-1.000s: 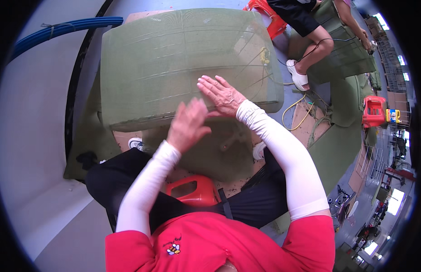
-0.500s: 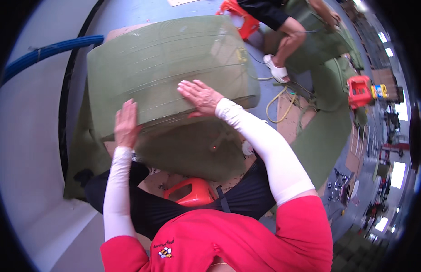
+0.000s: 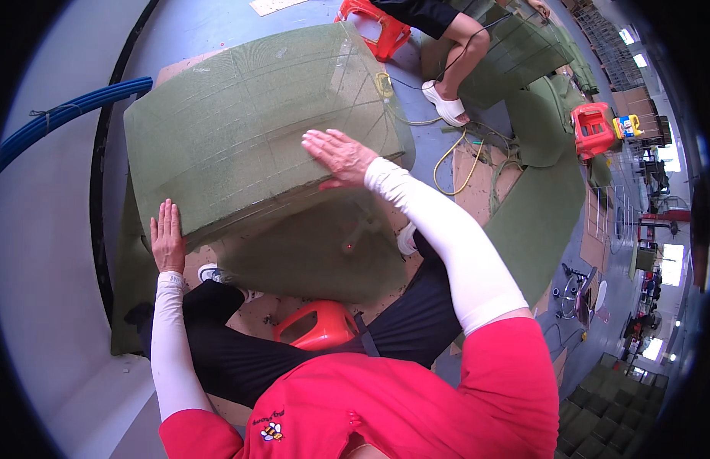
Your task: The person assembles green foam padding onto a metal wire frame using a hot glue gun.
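A large block wrapped in green sheet material [image 3: 240, 107] stands in front of me, its top crossed by several thin straight lines. My left hand [image 3: 168, 239] lies flat at the near left corner of the top, fingers stretched out and holding nothing. Toward the near right edge, my right hand [image 3: 341, 158] rests palm down with its fingers extended, also holding nothing. Below the near edge, a loose green sheet [image 3: 316, 256] hangs or lies between my legs; how it joins the block I cannot tell.
Under me is a red plastic stool [image 3: 316, 325]. A bundle of blue tubing [image 3: 72, 111] juts in from the left wall. A yellow hose [image 3: 462, 172] loops over cardboard at the right. Beyond it, a person's leg [image 3: 462, 61] and a red stool [image 3: 378, 30] show.
My left hand has slid left and nearer me, to the block's corner. The right hand stays flat at about the same place on top. The view has shifted slightly.
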Tool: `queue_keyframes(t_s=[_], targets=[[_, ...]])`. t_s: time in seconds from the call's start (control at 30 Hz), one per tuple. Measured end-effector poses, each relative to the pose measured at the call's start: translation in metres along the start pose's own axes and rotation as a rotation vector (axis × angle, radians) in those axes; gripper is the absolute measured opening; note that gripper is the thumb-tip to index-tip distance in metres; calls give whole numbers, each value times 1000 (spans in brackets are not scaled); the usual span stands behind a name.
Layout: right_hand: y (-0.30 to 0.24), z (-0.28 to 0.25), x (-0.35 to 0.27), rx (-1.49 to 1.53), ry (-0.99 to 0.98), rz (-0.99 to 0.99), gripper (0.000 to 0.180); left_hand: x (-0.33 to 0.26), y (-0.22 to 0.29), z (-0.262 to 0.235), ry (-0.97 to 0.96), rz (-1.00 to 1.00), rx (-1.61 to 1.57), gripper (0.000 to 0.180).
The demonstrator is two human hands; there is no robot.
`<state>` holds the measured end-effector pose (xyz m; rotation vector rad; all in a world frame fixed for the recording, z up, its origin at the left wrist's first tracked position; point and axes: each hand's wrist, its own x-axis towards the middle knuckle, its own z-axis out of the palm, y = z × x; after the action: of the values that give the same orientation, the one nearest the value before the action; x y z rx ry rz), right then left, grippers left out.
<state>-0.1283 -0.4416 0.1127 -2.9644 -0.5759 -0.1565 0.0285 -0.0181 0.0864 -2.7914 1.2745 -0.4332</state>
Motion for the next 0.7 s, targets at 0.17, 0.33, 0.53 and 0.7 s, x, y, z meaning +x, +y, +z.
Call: queue_keyframes(t_s=[0.17,0.33,0.53,0.7], targets=[[34,-8,-39,-35,-9,56,92,3,-5,-2,-9,57,25,84],[42,-12,-45,-83,5,72,89,3,-9,-1,-13,94,-42,74],[38,-12,-46,-124,16,131,92,7,-16,-2,45,195,16,60],[38,-8,-43,-132,-9,142,98,9,-16,1,42,166,76,45]])
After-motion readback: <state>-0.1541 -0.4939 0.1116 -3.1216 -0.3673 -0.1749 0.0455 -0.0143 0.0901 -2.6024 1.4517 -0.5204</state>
